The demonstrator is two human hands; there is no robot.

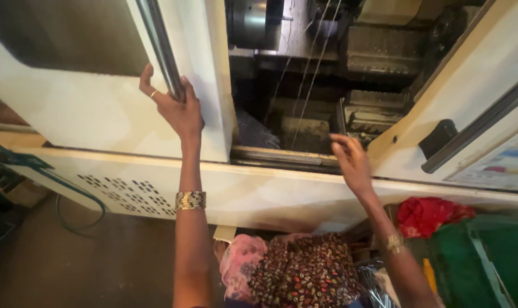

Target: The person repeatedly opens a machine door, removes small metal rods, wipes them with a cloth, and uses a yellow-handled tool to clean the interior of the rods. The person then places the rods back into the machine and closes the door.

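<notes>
A: What is the left hand [176, 105] doing?

B: It is clenched around the long grey metal bar handle [161, 48] on the cream-white sliding machine door [99, 108], fingers wrapped over the bar, a ring on one finger. That handle runs from about 12 o'clock down to the hand, at roughly 10 o'clock in the view.

A: And the right hand [350, 162]?

B: Released, grasping nothing. Its fingers are loosely spread near the lower edge of the dark machine opening [304, 85], at about 3 o'clock from the middle of the view, just beside the metal door track [282, 157].

A: What sits around them?

B: Inside the opening, at 12 o'clock, a round steel chuck [250, 23] shows. At 2 o'clock from the right hand there is a cream control-side panel [470, 85] with a black handle [438, 137]. Each wrist wears a gold beaded bangle [190, 199]. Below, at 4 o'clock, a crumpled red cloth [427, 214] lies beside a green plastic crate [487, 256]. At 8 o'clock, the lower panel carries a perforated vent [128, 194].
</notes>
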